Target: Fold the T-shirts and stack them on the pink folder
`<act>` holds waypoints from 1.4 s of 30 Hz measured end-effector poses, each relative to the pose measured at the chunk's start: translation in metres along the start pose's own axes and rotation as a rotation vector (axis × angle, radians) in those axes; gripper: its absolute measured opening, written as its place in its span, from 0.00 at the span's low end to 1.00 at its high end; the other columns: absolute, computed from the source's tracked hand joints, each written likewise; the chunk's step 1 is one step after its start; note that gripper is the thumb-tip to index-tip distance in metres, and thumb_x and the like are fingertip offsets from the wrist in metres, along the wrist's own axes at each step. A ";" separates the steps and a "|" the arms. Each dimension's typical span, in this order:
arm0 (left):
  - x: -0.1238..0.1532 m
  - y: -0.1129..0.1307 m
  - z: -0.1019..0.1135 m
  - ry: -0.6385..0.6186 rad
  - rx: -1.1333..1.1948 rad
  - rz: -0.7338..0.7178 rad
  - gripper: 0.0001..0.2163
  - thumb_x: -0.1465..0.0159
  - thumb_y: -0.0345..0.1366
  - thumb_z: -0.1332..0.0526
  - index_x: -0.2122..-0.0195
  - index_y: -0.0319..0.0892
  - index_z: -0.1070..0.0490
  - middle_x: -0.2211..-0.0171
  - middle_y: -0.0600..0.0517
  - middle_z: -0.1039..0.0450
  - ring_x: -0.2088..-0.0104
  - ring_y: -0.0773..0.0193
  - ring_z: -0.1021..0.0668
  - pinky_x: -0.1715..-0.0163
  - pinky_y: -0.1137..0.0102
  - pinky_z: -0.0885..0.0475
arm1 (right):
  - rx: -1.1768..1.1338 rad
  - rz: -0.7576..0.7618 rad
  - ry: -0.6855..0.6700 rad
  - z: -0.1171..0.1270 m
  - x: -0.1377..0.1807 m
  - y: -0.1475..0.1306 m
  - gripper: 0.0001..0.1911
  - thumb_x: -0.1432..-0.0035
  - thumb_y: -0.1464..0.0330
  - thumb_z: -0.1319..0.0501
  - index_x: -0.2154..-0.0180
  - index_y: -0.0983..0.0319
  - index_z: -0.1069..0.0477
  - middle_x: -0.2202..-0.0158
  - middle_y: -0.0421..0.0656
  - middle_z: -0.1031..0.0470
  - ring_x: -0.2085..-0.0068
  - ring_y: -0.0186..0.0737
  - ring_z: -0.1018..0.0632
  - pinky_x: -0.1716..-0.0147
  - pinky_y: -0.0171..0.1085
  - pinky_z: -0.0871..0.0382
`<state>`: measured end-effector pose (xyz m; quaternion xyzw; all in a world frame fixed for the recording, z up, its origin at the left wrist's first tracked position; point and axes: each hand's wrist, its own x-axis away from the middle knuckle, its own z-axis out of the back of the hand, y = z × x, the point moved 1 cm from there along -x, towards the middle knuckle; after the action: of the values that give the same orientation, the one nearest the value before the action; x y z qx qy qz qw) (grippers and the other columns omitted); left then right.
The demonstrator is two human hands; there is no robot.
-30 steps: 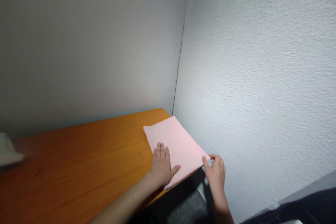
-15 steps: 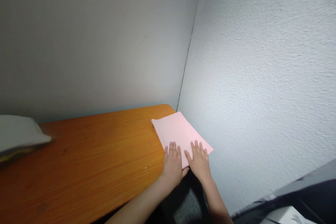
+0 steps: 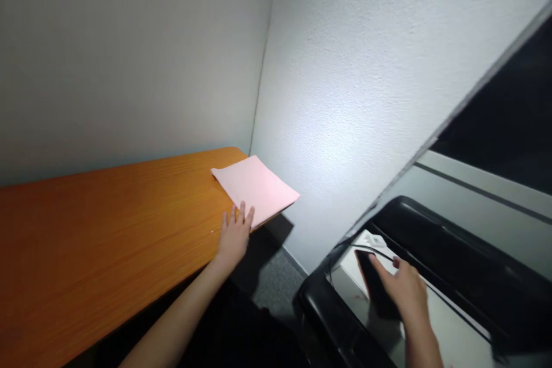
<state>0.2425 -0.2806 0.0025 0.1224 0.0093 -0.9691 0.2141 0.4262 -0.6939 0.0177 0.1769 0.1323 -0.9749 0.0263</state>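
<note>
At the end of the table [image 3: 129, 230], the pink cloth [image 3: 261, 184] lies flat, seemingly done but for one curled corner, left hand [image 3: 234, 237] spread at its near edge, right hand [image 3: 406, 288] over a dark phone [image 3: 376, 287], grip unclear.

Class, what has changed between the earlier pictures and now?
The right hand has left the pink sheet and moved right, to a dark, flat object; whether it grips it is unclear. The view swung right. The left hand stays at the sheet's near edge; the sheet still lies on the table.
</note>
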 end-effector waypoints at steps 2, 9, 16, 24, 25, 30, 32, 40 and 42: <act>0.001 -0.002 -0.005 0.062 -0.007 -0.020 0.32 0.37 0.25 0.49 0.31 0.45 0.52 0.30 0.42 0.59 0.33 0.41 0.47 0.37 0.47 0.50 | 0.089 -0.087 -0.115 0.001 0.022 0.015 0.46 0.49 0.39 0.47 0.47 0.73 0.33 0.52 0.64 0.29 0.49 0.65 0.29 0.51 0.54 0.37; -0.002 0.002 -0.013 0.113 0.007 -0.044 0.30 0.35 0.25 0.55 0.31 0.43 0.53 0.30 0.40 0.58 0.33 0.40 0.47 0.37 0.45 0.51 | 0.175 -0.215 -0.261 -0.006 0.047 0.005 0.42 0.47 0.41 0.43 0.46 0.69 0.34 0.48 0.61 0.33 0.45 0.62 0.33 0.50 0.51 0.38; 0.000 0.004 -0.009 0.125 -0.032 -0.058 0.29 0.34 0.26 0.55 0.31 0.42 0.53 0.30 0.39 0.55 0.33 0.40 0.45 0.38 0.46 0.49 | 0.106 -0.252 -0.256 -0.014 0.038 0.015 0.40 0.48 0.44 0.40 0.43 0.65 0.36 0.46 0.59 0.35 0.44 0.63 0.35 0.50 0.53 0.39; -0.002 0.003 -0.014 0.151 -0.029 -0.062 0.29 0.35 0.26 0.54 0.31 0.42 0.53 0.30 0.39 0.56 0.33 0.39 0.46 0.38 0.46 0.51 | 0.088 -0.274 -0.260 -0.023 0.030 0.020 0.37 0.52 0.44 0.38 0.48 0.61 0.35 0.49 0.55 0.35 0.45 0.62 0.35 0.52 0.55 0.41; -0.002 0.003 -0.015 0.153 -0.025 -0.058 0.30 0.35 0.26 0.54 0.31 0.42 0.53 0.30 0.40 0.56 0.33 0.39 0.46 0.38 0.46 0.51 | 0.084 -0.276 -0.261 -0.024 0.029 0.020 0.37 0.53 0.43 0.39 0.49 0.60 0.35 0.49 0.55 0.35 0.46 0.61 0.35 0.52 0.55 0.41; -0.003 0.002 -0.017 0.153 -0.009 -0.063 0.30 0.35 0.26 0.53 0.31 0.42 0.54 0.30 0.40 0.57 0.33 0.40 0.47 0.37 0.46 0.52 | 0.077 -0.288 -0.252 -0.028 0.027 0.023 0.35 0.54 0.43 0.39 0.51 0.59 0.35 0.51 0.53 0.34 0.47 0.61 0.34 0.53 0.55 0.41; -0.003 0.002 -0.018 0.158 -0.028 -0.065 0.29 0.34 0.26 0.54 0.31 0.42 0.54 0.30 0.39 0.56 0.33 0.39 0.47 0.37 0.46 0.51 | 0.068 -0.295 -0.246 -0.030 0.026 0.024 0.35 0.55 0.43 0.38 0.52 0.58 0.34 0.51 0.53 0.34 0.47 0.61 0.34 0.53 0.55 0.41; -0.003 0.002 -0.020 0.189 -0.048 -0.076 0.29 0.34 0.25 0.53 0.31 0.41 0.53 0.31 0.37 0.55 0.33 0.38 0.46 0.38 0.45 0.49 | -0.260 -0.267 0.183 -0.027 0.039 0.029 0.33 0.45 0.43 0.46 0.48 0.60 0.35 0.49 0.55 0.29 0.45 0.64 0.34 0.48 0.61 0.49; -0.003 0.002 -0.019 0.187 -0.025 -0.077 0.30 0.34 0.25 0.53 0.31 0.41 0.53 0.31 0.37 0.55 0.33 0.38 0.47 0.38 0.45 0.49 | -0.415 -0.204 0.371 -0.022 0.048 0.030 0.25 0.38 0.48 0.53 0.51 0.59 0.36 0.55 0.49 0.24 0.48 0.57 0.29 0.46 0.57 0.51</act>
<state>0.2501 -0.2796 -0.0151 0.2092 0.0462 -0.9607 0.1766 0.3916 -0.7168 -0.0266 0.3287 0.3483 -0.8757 -0.0610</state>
